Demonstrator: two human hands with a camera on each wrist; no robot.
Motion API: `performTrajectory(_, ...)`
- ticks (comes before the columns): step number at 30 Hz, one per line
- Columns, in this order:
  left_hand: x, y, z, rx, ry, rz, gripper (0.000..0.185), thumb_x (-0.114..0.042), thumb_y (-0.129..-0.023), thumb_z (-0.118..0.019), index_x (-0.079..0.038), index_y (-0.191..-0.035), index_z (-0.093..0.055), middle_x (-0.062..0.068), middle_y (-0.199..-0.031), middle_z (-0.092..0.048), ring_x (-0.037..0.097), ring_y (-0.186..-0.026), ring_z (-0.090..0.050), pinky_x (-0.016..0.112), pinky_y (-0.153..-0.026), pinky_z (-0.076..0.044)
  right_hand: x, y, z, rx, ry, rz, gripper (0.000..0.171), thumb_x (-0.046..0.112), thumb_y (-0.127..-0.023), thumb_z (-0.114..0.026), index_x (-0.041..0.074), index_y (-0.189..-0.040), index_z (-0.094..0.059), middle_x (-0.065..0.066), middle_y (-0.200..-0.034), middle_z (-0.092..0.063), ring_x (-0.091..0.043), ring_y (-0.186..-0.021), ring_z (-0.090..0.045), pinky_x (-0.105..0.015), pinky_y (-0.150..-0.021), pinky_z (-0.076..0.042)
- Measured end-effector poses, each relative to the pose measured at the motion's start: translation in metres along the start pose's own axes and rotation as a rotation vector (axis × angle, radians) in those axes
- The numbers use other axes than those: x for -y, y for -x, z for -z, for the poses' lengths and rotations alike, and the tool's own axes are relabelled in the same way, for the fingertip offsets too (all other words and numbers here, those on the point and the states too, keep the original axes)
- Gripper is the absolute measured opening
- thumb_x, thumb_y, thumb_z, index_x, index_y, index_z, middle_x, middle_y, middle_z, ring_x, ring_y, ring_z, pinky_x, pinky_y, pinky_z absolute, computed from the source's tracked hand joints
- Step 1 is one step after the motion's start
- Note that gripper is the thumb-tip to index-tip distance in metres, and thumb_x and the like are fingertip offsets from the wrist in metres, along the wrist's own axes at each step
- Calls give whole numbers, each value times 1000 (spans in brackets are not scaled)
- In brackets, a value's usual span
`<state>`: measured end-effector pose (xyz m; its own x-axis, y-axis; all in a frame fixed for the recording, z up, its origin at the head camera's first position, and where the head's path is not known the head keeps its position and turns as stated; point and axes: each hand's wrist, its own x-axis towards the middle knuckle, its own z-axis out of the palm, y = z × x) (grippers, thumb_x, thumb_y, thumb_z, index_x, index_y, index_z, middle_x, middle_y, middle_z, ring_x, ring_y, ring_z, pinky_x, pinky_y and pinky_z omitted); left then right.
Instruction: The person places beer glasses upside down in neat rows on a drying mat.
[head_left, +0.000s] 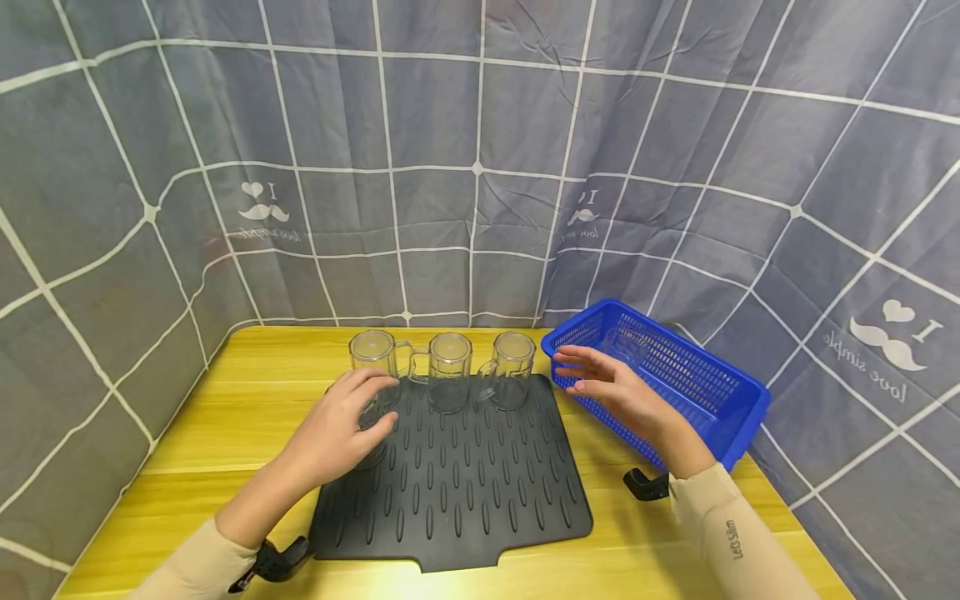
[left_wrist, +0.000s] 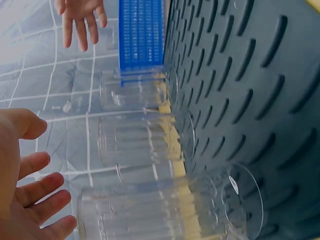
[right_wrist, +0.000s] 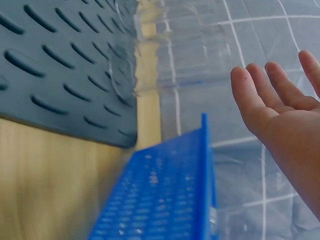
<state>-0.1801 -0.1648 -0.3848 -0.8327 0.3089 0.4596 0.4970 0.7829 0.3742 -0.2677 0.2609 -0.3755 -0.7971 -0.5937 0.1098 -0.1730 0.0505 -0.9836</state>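
Note:
Clear glass mugs stand upside down on a black ribbed drying mat (head_left: 472,492). Three form a back row: a left mug (head_left: 372,346), a middle mug (head_left: 450,371) and a right mug (head_left: 513,367). Another mug (head_left: 372,457) is nearer the front left, mostly hidden beneath my left hand (head_left: 341,429). That hand hovers with loosely bent fingers, apart from the nearest mug (left_wrist: 150,210) in the left wrist view. My right hand (head_left: 626,396) is in the air over the near left rim of a blue basket (head_left: 738,417), its fingers extended and holding nothing.
Inside the basket lies a clear glass item (head_left: 626,343), partly seen through the wall. Yellow wood-grain table (head_left: 217,400) surrounds the mat. A grey checked curtain (head_left: 435,208) hangs behind and along both sides.

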Motion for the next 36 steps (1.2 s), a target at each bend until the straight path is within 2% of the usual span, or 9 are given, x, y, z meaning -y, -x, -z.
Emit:
performTrajectory(7, -12, 1, -2, 44, 9, 33, 44, -34, -94, -69, -15, -133, -61, 7, -137, -56, 31, -131, -51, 58, -104, -44, 9, 1, 23, -40, 3, 11, 57, 3, -102, -52, 2, -156, -31, -4, -150, -47, -38, -145, -36, -31, -106, -48)
performTrajectory(12, -17, 1, -5, 63, 10, 37, 46, -34, -94, -70, -15, -134, -61, 6, -138, -56, 31, -130, -52, 57, -103, -45, 12, 2, 40, -91, -16, 18, 54, 2, -103, -51, 6, -154, -36, -1, -144, -51, -31, -141, -43, -30, -105, -49)
performTrajectory(24, -22, -1, -10, 44, 32, 22, 44, -32, -93, -70, -15, -133, -61, 4, -136, -57, 28, -130, -53, 54, -102, -47, 14, 4, 64, -173, 8, 1, 52, 5, -103, -52, 7, -153, -37, 1, -140, -52, -16, -132, -52, -29, -103, -50)
performTrajectory(30, -26, -3, -12, 29, 69, 1, 42, -29, -93, -71, -17, -132, -62, 1, -134, -57, 26, -129, -53, 52, -102, -48, 15, 6, 75, -209, -5, -10, 51, 6, -104, -52, 6, -152, -36, 2, -138, -51, -19, -133, -50, -28, -102, -50)
performTrajectory(36, -29, -1, -16, 50, 96, 3, 40, -29, -93, -71, -17, -131, -62, 0, -134, -56, 24, -129, -53, 51, -101, -49, 16, 5, 87, -252, 1, -13, 48, 8, -104, -53, 10, -150, -40, 1, -136, -52, -12, -127, -55, -25, -100, -51)
